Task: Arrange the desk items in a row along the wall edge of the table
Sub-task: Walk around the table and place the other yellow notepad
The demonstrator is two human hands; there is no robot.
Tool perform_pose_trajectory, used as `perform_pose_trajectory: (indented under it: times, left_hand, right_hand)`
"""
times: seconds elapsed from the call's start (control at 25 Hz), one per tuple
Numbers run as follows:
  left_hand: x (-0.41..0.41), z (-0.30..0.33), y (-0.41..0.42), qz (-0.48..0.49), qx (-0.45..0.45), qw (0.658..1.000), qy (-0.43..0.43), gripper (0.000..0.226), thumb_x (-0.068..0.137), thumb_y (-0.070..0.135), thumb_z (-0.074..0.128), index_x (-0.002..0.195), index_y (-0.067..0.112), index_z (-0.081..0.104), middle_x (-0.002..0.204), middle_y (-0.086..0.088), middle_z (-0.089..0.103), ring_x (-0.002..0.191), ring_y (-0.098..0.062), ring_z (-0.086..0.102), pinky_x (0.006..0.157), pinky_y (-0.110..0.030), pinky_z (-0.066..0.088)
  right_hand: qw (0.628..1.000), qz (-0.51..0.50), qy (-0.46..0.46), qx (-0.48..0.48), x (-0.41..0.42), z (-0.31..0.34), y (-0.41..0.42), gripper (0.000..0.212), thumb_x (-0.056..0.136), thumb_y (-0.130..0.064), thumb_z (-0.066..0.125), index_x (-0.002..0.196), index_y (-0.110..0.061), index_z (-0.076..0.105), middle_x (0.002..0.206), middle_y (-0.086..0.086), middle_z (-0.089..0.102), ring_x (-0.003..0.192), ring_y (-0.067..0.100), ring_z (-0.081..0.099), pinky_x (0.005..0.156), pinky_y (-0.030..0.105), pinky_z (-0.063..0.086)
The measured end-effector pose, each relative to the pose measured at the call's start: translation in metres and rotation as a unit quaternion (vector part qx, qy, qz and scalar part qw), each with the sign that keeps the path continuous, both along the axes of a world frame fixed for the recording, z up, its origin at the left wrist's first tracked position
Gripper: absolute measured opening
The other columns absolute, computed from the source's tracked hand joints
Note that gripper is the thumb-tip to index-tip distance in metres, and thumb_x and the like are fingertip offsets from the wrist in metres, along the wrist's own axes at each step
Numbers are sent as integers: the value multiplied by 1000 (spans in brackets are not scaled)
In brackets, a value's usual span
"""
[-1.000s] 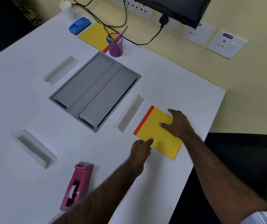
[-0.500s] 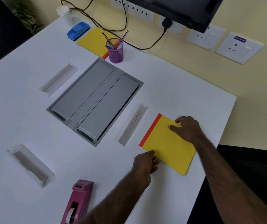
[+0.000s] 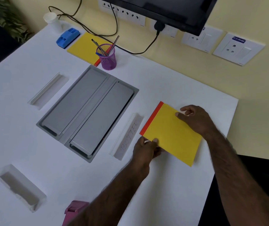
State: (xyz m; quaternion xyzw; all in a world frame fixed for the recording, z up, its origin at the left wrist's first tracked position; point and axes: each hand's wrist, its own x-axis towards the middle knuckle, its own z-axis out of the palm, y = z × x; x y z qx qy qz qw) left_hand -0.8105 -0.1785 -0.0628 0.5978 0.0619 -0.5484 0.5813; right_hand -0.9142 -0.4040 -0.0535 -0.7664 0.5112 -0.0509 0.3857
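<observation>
A yellow notepad (image 3: 171,133) with an orange-red spine lies at the right side of the white table (image 3: 171,88). My left hand (image 3: 146,150) pinches its near left corner, thumb on top. My right hand (image 3: 195,119) grips its far right edge, fingers curled under. Along the wall edge stand a white paper cup (image 3: 52,22), a blue eraser (image 3: 68,38), a second yellow notepad (image 3: 84,46) and a purple mesh pen cup (image 3: 106,57) with pens. A pink tape dispenser (image 3: 75,209) sits at the near edge, partly hidden by my left forearm.
A grey flip-lid cable box (image 3: 88,110) is set into the table's middle, with white recessed slots (image 3: 48,91) around it. A black cable (image 3: 130,51) runs along the wall under a monitor (image 3: 171,10). Wall sockets (image 3: 238,48) and a dark chair (image 3: 260,176) are at right.
My left hand went from touching the notepad's near corner to pinching it, and my right hand closed on its far edge. The pad's right side now looks slightly lifted.
</observation>
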Motion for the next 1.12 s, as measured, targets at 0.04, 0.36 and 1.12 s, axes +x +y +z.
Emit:
perform_pose_trajectory:
  times: [0.04,0.36,1.12]
  left_hand:
    - [8,2,-12,-4,-18,1000,-10,21,100,15,61,121,9,59,112,-19,72,89,-30,74,78,-34,60]
    - [58,7,-106,1,-36,999,4,23,105,10,53,126,4,54,94,-12,70,76,-20,70,67,-26,60]
    - [85,4,-133,-71,-72,994,-41,57,99,10,58,153,9,38,144,-10,57,127,-21,59,113,-38,47]
  right_hand:
    - [1000,-23,-7,-10,-3,2,-7,40,85,-49,82,117,-28,70,114,3,65,107,21,62,92,36,49]
    - [872,-332,-254,254,-15,-8,-30,44,96,-26,75,137,-18,59,127,10,72,105,29,73,73,40,62]
    - [862,-373,-269,213,30,-39,-95,29,102,-16,66,130,-10,66,122,11,68,115,32,69,92,50,60]
